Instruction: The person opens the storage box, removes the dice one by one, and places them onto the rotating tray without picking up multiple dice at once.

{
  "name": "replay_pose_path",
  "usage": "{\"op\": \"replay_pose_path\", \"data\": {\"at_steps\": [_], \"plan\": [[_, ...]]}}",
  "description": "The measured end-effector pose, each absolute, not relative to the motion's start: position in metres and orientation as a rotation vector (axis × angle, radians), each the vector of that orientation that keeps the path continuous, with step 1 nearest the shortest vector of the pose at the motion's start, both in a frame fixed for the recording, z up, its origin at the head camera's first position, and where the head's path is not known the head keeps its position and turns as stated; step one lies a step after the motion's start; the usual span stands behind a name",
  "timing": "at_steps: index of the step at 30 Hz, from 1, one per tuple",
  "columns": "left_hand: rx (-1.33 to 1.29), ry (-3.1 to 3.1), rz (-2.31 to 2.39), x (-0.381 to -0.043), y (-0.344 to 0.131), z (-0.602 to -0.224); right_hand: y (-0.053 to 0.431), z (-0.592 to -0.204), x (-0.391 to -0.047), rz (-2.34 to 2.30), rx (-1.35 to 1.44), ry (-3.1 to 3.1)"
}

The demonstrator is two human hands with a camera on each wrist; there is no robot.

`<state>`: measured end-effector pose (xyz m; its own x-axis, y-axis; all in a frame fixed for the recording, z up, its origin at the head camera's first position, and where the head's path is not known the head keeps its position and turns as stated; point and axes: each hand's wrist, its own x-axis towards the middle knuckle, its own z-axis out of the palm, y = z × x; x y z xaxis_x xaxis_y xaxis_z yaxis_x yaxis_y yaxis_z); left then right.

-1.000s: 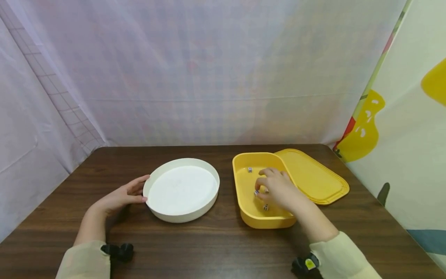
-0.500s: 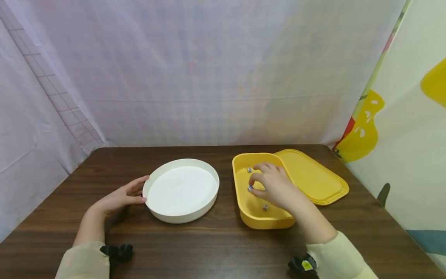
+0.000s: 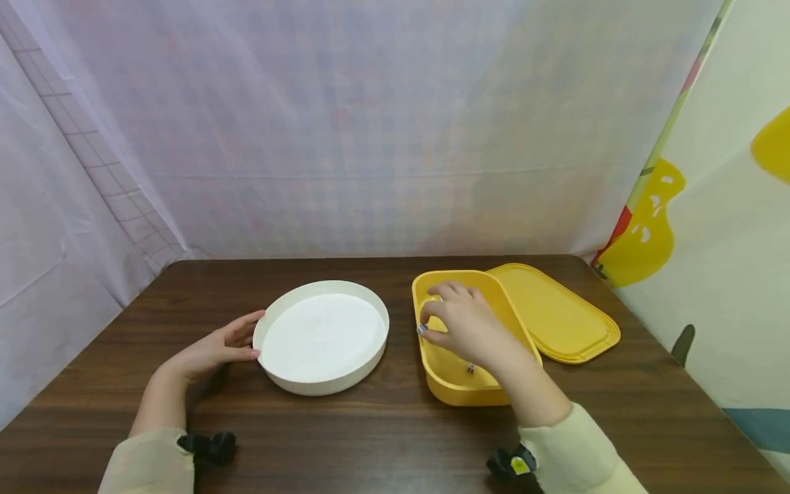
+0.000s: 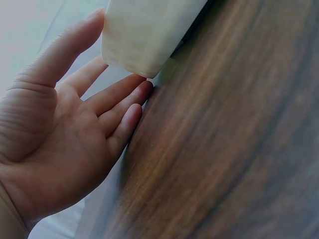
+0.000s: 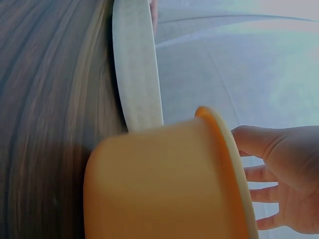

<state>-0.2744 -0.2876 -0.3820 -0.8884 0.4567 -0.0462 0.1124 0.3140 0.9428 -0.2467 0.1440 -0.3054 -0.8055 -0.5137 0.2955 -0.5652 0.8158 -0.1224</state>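
In the head view my right hand point(image 3: 465, 326) pinches a small white die point(image 3: 422, 329) with dark marks between thumb and forefinger, over the left rim of the yellow box point(image 3: 459, 392). Another die point(image 3: 471, 368) lies on the box floor; the hand covers part of the inside. From the right wrist view, the right hand point(image 5: 296, 174) is above the rim, its fingertips hidden by the box wall. My left hand point(image 3: 212, 351) touches the left side of a round white tray point(image 3: 321, 336). In the left wrist view that hand point(image 4: 65, 134) has its fingers fairly straight against the tray wall point(image 4: 144, 40).
A yellow lid point(image 3: 555, 315) lies flat behind and to the right of the box, partly under or behind it. All stand on a dark wooden table point(image 3: 321, 439). A pale curtain point(image 3: 370, 137) hangs behind the table's far edge.
My right hand has taken a die from the box floor, lifted it and carried it left to the box's left rim. My left hand and the tray have stayed put.
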Motion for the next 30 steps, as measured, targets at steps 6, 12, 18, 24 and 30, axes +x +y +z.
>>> {"op": "replay_pose_path", "data": {"at_steps": [6,12,18,24,30], "plan": [[0.518,2.281,1.598,-0.273,-0.288,-0.382,0.129,-0.303,-0.246,0.289,0.85,-2.763],[0.518,2.285,1.593,-0.273,-0.287,-0.381,0.115,-0.302,-0.247,0.331,0.873,-2.753],[0.516,2.295,1.587,-0.274,-0.287,-0.382,0.102,-0.305,-0.249,0.361,0.876,-2.759],[0.53,2.282,1.601,-0.274,-0.287,-0.382,0.091,-0.308,-0.25,0.364,0.868,-2.764],[0.53,2.276,1.607,-0.274,-0.287,-0.382,0.079,-0.312,-0.252,0.387,0.867,-2.797]]}}
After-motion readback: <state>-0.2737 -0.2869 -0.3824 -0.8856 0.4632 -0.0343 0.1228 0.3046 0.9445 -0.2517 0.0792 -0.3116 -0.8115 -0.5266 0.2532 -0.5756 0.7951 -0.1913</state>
